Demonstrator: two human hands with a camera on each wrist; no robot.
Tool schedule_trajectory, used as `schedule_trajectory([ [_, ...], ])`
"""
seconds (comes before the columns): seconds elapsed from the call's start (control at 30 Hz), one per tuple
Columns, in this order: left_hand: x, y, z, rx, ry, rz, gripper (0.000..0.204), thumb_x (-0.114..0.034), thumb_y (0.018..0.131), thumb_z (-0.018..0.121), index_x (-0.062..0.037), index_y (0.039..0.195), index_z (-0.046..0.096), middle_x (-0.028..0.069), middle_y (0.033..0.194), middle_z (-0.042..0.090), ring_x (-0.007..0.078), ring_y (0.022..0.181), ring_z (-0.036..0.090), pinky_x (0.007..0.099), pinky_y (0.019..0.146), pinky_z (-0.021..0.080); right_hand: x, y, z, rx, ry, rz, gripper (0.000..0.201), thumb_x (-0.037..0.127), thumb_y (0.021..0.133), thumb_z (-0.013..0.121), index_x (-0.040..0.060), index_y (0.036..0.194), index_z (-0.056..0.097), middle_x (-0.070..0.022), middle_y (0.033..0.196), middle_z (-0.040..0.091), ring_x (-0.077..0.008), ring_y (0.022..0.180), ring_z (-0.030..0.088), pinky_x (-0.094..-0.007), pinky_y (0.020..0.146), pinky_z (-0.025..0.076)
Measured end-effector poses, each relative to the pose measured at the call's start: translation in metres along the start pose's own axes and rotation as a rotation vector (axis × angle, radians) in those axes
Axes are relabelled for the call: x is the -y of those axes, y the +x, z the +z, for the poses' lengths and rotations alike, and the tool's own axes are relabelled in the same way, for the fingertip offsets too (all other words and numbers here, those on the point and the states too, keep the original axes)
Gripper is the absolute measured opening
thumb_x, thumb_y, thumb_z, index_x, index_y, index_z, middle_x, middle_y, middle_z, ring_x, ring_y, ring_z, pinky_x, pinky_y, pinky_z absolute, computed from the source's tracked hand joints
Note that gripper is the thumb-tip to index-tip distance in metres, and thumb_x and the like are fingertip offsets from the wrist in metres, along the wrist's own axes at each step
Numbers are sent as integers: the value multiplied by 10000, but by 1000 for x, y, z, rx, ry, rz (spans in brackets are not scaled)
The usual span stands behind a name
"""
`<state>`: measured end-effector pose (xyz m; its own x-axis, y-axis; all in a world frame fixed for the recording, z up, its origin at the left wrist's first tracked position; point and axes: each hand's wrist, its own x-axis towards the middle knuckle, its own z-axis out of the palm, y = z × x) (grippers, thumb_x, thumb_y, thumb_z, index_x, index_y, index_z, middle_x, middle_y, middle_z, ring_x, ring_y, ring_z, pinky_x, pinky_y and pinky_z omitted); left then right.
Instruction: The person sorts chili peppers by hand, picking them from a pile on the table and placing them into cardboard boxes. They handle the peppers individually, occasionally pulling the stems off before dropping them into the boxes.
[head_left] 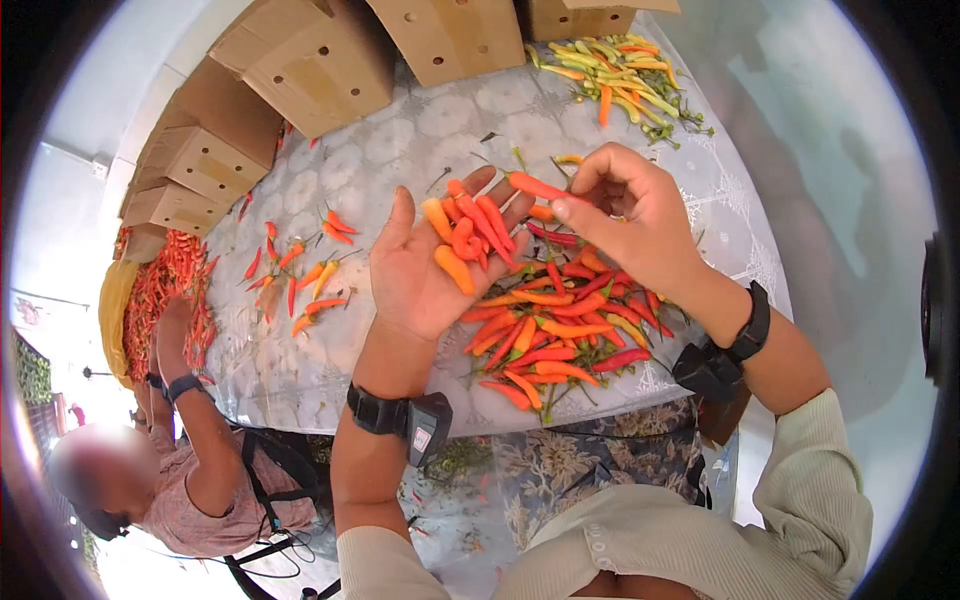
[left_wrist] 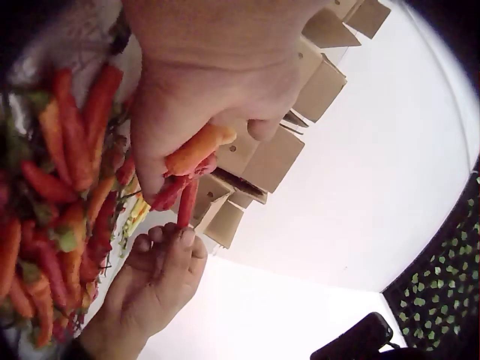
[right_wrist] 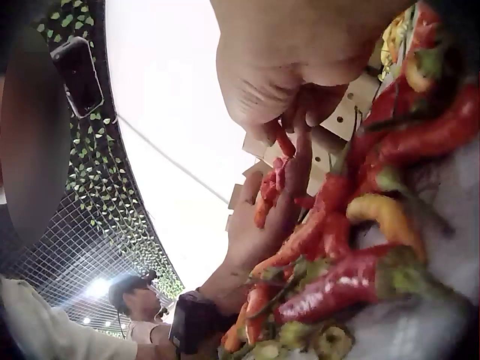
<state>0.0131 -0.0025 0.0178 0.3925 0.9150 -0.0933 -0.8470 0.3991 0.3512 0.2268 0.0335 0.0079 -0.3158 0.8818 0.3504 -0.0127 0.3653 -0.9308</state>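
Note:
My left hand (head_left: 411, 275) lies palm up above the table, thumb spread and fingers extended. Several small red and orange chili peppers (head_left: 481, 226) rest on its palm and fingers, with no green stems showing. Between thumb and fingertips my right hand (head_left: 642, 212) pinches a red-orange chili pepper (head_left: 535, 187) at one end; its other end reaches over the left fingertips. In the left wrist view the right hand (left_wrist: 161, 274) holds this pepper close to the left hand's load. Below both hands spreads a heap of red and orange chili peppers (head_left: 560, 328), many with green stems.
Loose chili peppers (head_left: 325, 280) lie scattered to the left on the patterned tablecloth (head_left: 375, 140). Yellow-green peppers (head_left: 630, 80) are piled at the far right. Cardboard boxes (head_left: 320, 75) line the back. At left another person (head_left: 215, 480) reaches into a large red pepper heap (head_left: 160, 300).

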Motion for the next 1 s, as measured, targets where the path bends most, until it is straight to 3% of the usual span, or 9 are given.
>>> schedule_trajectory([
  [0.13, 6, 2, 5, 25, 45, -81, 762, -573, 941, 275, 6, 1431, 208, 206, 1480, 244, 345, 1368, 259, 526, 1089, 242, 14, -4, 6, 125, -240, -133, 248, 167, 743, 751, 36, 800, 549, -34, 745, 565, -124, 628, 542, -262, 566, 435],
  [0.33, 8, 3, 5, 44, 54, -83, 740, -580, 940, 254, -1, 1401, 271, 222, 1452, 286, 354, 1344, 299, 523, 1098, 232, -1, -2, 5, 233, -339, -368, 166, 164, 780, 724, 56, 853, 620, -33, 764, 564, -127, 648, 524, -248, 560, 417],
  [0.43, 7, 2, 2, 32, 0, -103, 799, -601, 914, 323, -14, 1440, 197, 202, 1464, 280, 351, 1353, 287, 555, 1074, 258, 7, -2, 5, 147, -274, -195, 170, 154, 776, 706, 35, 850, 610, -69, 765, 584, -188, 630, 549, -302, 563, 441],
  [0.57, 5, 0, 0, 35, 48, -152, 818, -618, 907, 323, -4, 1434, 207, 202, 1441, 319, 374, 1335, 312, 578, 1044, 296, 6, 2, 4, -78, -265, -101, 196, 161, 809, 695, 12, 907, 615, -71, 797, 604, -122, 610, 574, -261, 548, 452],
  [0.67, 8, -1, 2, 65, 89, -205, 826, -630, 905, 309, 9, 1422, 224, 206, 1420, 344, 391, 1311, 347, 584, 1022, 330, 5, 3, 3, 29, 5, 133, 225, 196, 850, 683, 13, 950, 599, -21, 848, 612, -65, 622, 522, -206, 570, 417],
  [0.77, 7, -2, 5, 89, 119, -244, 819, -631, 909, 294, 21, 1403, 252, 211, 1384, 382, 389, 1285, 385, 564, 1014, 359, 1, 5, 1, 132, 142, 225, 217, 188, 856, 671, -12, 914, 605, -64, 813, 634, -87, 625, 644, -203, 477, 454],
  [0.87, 7, -2, 4, 88, 154, -245, 813, -627, 907, 312, 19, 1398, 260, 209, 1371, 395, 384, 1277, 399, 556, 1006, 374, 0, 5, 1, 115, 146, 192, 203, 178, 854, 672, -7, 906, 605, -51, 762, 625, -85, 607, 637, -199, 453, 445],
  [0.93, 9, -2, 3, 89, 192, -236, 795, -613, 909, 334, 15, 1392, 271, 208, 1367, 399, 381, 1271, 407, 550, 1001, 384, 10, 4, 0, 139, 144, 243, 187, 183, 862, 670, 17, 888, 587, -12, 753, 604, -49, 579, 562, -182, 502, 426],
  [1.0, 10, -2, -4, 111, 215, -233, 693, -499, 928, 422, 8, 1382, 291, 210, 1330, 441, 368, 1231, 459, 506, 944, 453, 10, 2, 0, 139, 100, 240, 183, 189, 864, 671, 31, 871, 579, 10, 752, 590, -31, 575, 516, -177, 530, 411],
])
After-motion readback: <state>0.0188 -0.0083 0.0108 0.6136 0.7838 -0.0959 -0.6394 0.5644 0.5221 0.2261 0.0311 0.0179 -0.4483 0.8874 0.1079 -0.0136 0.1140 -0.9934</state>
